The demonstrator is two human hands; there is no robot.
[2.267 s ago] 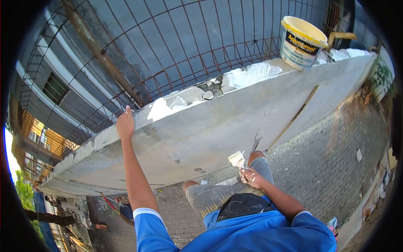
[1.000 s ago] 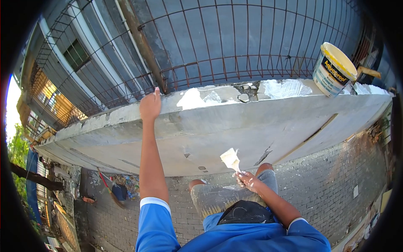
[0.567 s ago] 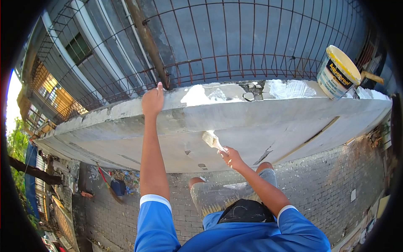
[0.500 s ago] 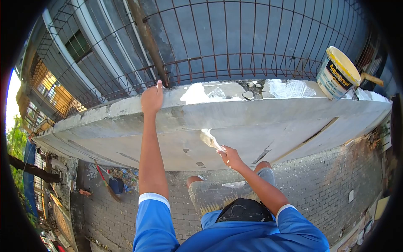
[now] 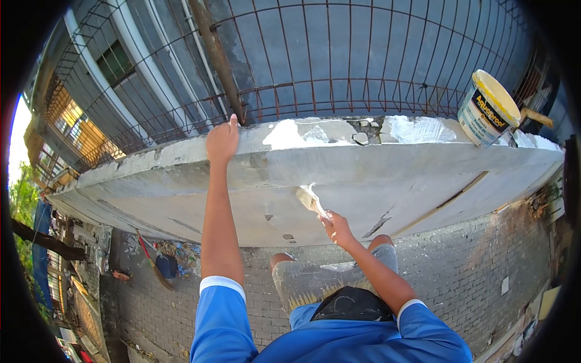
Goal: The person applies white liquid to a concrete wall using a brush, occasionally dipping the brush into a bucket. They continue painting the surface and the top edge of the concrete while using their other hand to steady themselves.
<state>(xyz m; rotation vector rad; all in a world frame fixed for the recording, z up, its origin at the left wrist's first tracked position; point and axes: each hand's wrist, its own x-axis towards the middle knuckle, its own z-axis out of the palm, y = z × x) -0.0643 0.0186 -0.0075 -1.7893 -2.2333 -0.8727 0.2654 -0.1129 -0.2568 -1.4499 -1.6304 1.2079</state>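
Note:
My right hand (image 5: 336,228) is closed around the handle of a paintbrush (image 5: 310,198) whose bristles carry white paint. The brush is held against or just in front of the upper side of a grey concrete wall (image 5: 363,163); contact is hard to make out. On the wall's top, at the left, rests my left hand (image 5: 223,142), thumb stretched out and the other fingers curled over the concrete, mostly hidden. White paint (image 5: 284,135) covers patches of the wall top to its right. A paint bucket (image 5: 488,112) labelled Aquaproof stands tilted on the wall at the right.
A rusty wire mesh fence (image 5: 339,54) and a brown post (image 5: 216,54) rise behind the wall top. Loose concrete chips (image 5: 361,137) lie in a broken spot. Below, a broom (image 5: 156,266) lies near litter on the paved ground (image 5: 460,278).
My right hand has shifted slightly to the right with the paintbrush, and the bristles have moved right along the wall. My left hand keeps its place on the wall top.

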